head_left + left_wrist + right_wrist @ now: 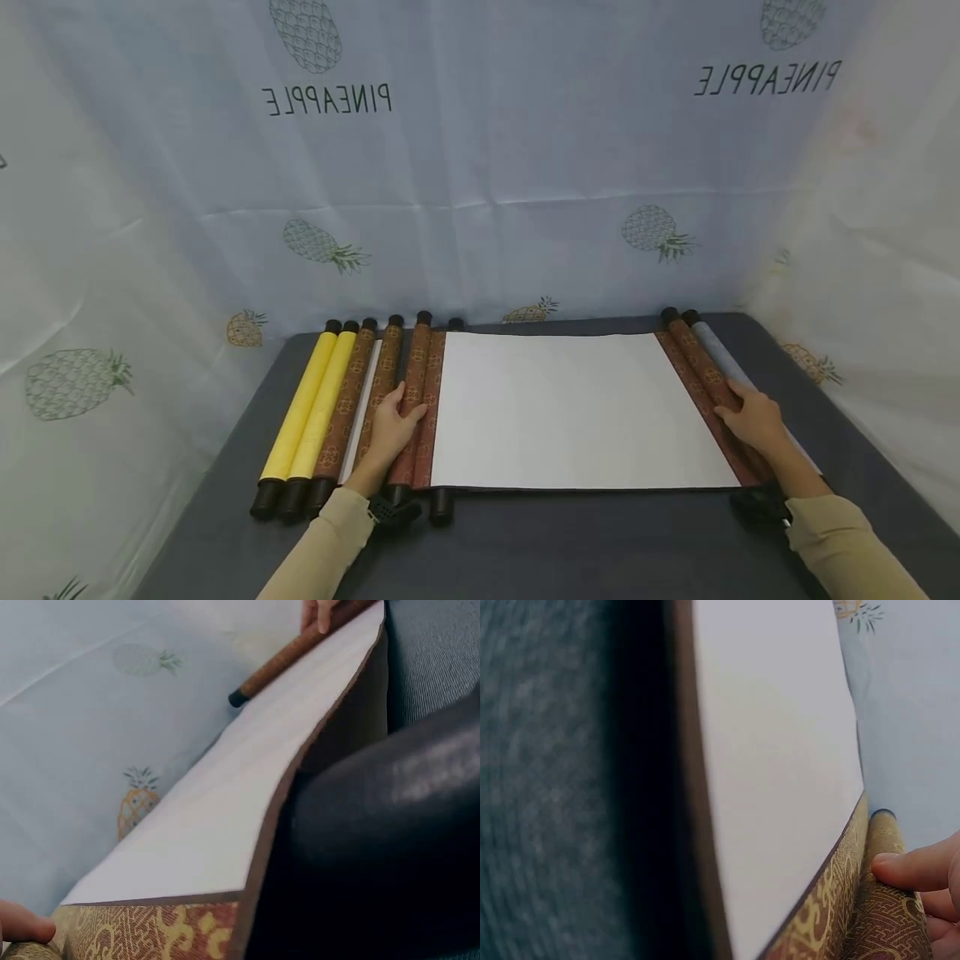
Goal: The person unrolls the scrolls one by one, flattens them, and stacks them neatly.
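A hanging scroll (577, 408) lies unrolled across the table, its blank white sheet bordered by reddish-brown patterned brocade. My left hand (392, 423) grips the brown rolled end (417, 367) on the left, thumb toward the sheet. On the right, my right hand (752, 421) holds the other brocade roll (693, 354); the right wrist view shows its thumb (907, 866) pressed on the roll. The near edge of the sheet (225, 795) bows up in the left wrist view, with dark space beneath it.
Left of my left hand lie rolled scrolls: two yellow scrolls (303, 392), a brown scroll (347, 400) and another brown scroll (381, 375) beside a white strip. A black-ended rod (442, 507) pokes out under the sheet. A grey-blue scroll (720, 354) lies far right. Pineapple-print cloth (487, 167) hangs behind.
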Tool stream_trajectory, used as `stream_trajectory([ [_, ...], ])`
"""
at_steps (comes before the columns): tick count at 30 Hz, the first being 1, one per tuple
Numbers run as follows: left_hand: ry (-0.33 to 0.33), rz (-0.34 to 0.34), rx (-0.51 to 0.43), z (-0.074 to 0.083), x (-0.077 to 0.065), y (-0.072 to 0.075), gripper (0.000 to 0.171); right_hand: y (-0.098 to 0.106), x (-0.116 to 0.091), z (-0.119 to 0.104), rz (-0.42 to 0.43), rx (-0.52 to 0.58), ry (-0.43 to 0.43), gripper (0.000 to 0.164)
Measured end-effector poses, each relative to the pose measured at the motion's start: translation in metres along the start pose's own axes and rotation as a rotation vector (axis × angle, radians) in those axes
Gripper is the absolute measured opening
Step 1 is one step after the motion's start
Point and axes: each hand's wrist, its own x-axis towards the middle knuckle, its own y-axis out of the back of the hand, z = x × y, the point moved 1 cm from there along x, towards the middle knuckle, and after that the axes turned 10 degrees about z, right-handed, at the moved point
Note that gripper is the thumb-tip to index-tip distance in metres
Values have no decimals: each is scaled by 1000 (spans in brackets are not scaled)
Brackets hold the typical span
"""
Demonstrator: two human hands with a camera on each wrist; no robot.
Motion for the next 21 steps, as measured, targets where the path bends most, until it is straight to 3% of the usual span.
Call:
stream_trajectory([
  [8, 66, -13, -16, -1, 0, -7, 62, -3, -1, 5, -3, 19, -16, 62],
  [12, 63, 8, -1, -1, -2, -9, 58, -7, -3, 5, 8, 25, -19, 62],
  [21, -46, 55, 57, -3, -7, -12, 54, -10, -2, 5, 48, 10, -8, 61],
])
